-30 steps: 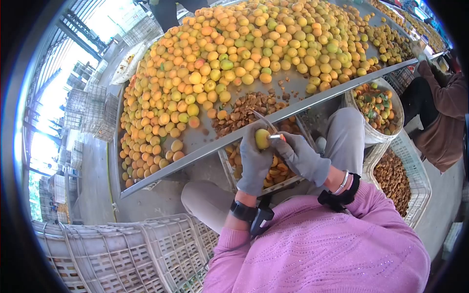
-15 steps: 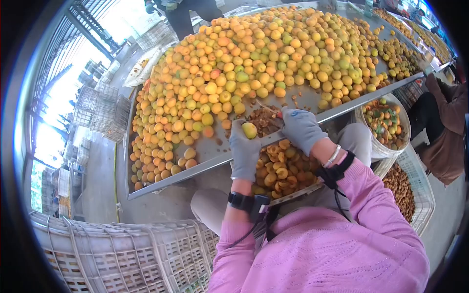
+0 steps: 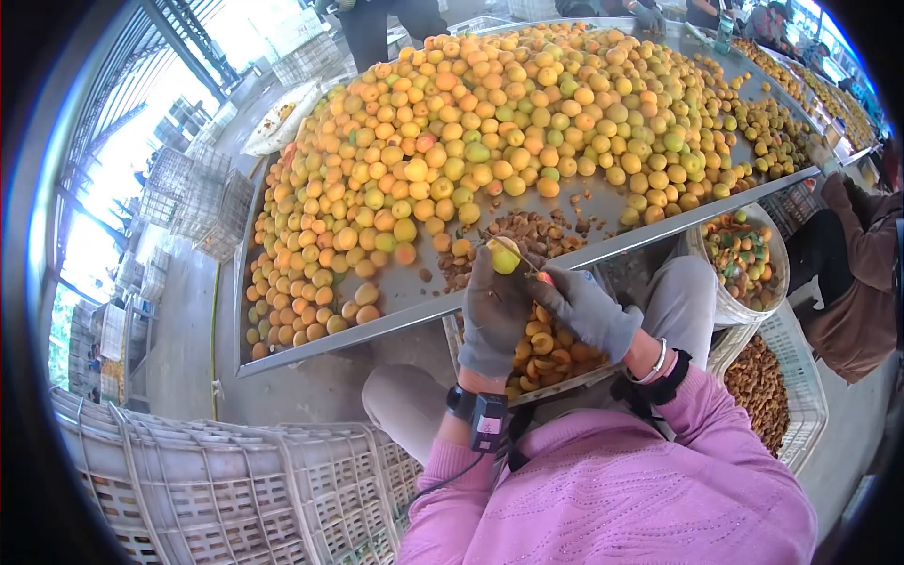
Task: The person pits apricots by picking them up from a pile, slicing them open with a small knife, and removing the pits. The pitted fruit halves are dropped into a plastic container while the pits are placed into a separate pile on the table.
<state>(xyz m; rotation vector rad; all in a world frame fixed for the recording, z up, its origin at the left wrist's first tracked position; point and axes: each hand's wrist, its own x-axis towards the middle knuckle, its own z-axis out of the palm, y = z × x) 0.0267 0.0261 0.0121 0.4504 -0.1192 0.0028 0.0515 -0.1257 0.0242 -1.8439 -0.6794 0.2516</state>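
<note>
While my gloved left hand [image 3: 494, 318] is holding a yellow-green fruit [image 3: 505, 255] near the centre of the frame, its fingers are closing around the lower side and leaving the top exposed. From my remote seat I am seeing the gloved right hand [image 3: 591, 315] just beside it, its fingers gripping the red handle of a knife [image 3: 544, 278], whose thin blade is reaching up to the held fruit; I cannot tell how far it is going in, if at all. Both hands are hovering over the near edge of the metal tabletop [image 3: 400, 290], where a broad heap of orange and yellow fruit [image 3: 414, 160] is spreading across the upper middle of the frame. Just beyond the hands, a brown pile of pits [image 3: 541, 235] is lying on the metal. Below the edge, a crate [image 3: 565, 387] is holding opened fruit pieces [image 3: 543, 347]. At the right, a round white bucket [image 3: 780, 280] is holding more fruit and some green leaves, and a pale crate [image 3: 808, 410] below it is containing brown pieces [image 3: 756, 391]. Another person [image 3: 862, 292] is sitting at the far right, and large white crates [image 3: 235, 480] are filling the lower left.
</note>
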